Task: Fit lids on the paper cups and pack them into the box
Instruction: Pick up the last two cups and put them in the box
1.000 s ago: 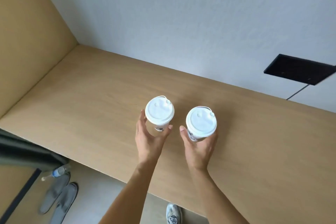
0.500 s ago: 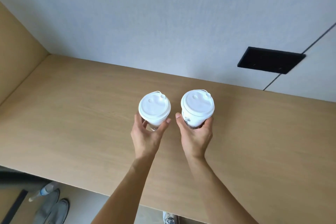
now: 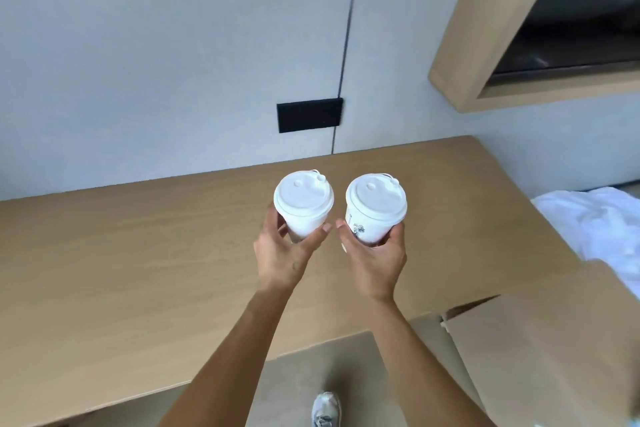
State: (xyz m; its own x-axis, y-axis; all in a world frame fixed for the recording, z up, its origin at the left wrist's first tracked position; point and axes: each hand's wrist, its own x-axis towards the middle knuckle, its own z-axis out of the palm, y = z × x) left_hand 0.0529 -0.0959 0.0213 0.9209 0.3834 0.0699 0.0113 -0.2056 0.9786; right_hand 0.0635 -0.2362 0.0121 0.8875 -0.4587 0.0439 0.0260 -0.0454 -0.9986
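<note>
Two white paper cups with white lids fitted are held up above the wooden desk (image 3: 121, 270). My left hand (image 3: 282, 253) grips the left cup (image 3: 304, 204) around its lower body. My right hand (image 3: 375, 258) grips the right cup (image 3: 375, 206), which has a small dark print on its side. The cups are upright and side by side, a small gap between them. A cardboard box (image 3: 540, 357) with open flaps lies at the lower right, below the desk edge; its inside is not visible.
A black wall panel (image 3: 310, 114) sits on the grey wall behind the desk. A wood-framed dark screen (image 3: 571, 17) hangs at the upper right. White cloth (image 3: 602, 229) lies at the right edge. A shoe (image 3: 325, 409) shows on the floor below.
The view has swung to the right, bringing the box, the cloth and the framed screen into view. Both hands keep their grip on the cups, carried along to the right.
</note>
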